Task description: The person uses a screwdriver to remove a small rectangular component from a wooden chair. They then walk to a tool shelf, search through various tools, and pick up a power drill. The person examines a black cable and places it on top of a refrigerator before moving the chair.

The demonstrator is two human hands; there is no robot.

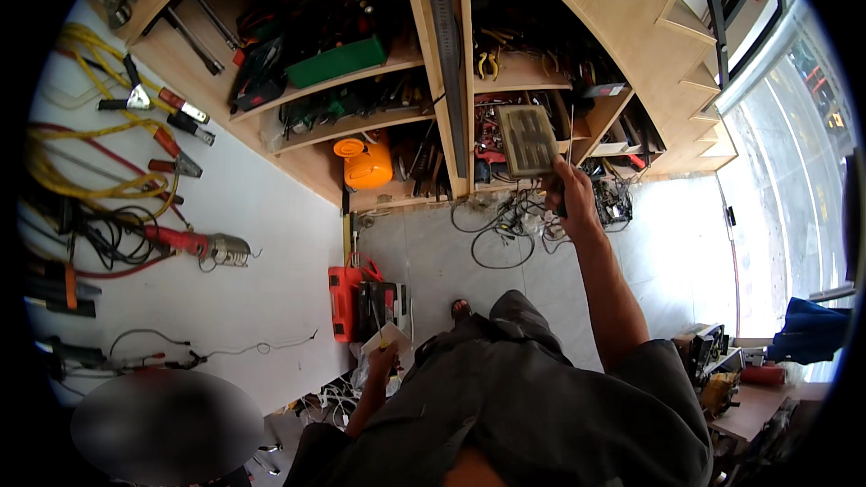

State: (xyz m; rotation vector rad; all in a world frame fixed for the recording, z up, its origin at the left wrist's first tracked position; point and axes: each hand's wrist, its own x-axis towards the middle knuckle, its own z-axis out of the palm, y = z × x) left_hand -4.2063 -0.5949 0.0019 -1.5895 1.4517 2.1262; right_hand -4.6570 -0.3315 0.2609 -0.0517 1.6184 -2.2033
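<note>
So the flat rectangular case with a see-through yellowish lid [530,140] is up in front of the wooden shelving [591,13], and you've got it by its lower right corner in your right hand [575,194]. That grip is closed on it, and the same hand also has a thin straight metal rod [571,131] poking up just beside the case. Long dark pieces show through the lid, but can't tell what they are. Your left hand [383,362] is down low, grip closed on a small flat white piece [386,339], near a bright red plastic case [343,304] on the grey tiled floor [424,252]. Below your right hand there's a messy heap of black cables [505,230] at the foot of the shelving. Further out on the shelves you've got yellow-handled pliers [488,65], a rounded orange plastic thing [365,165] and a green open-topped box [336,63].
</note>
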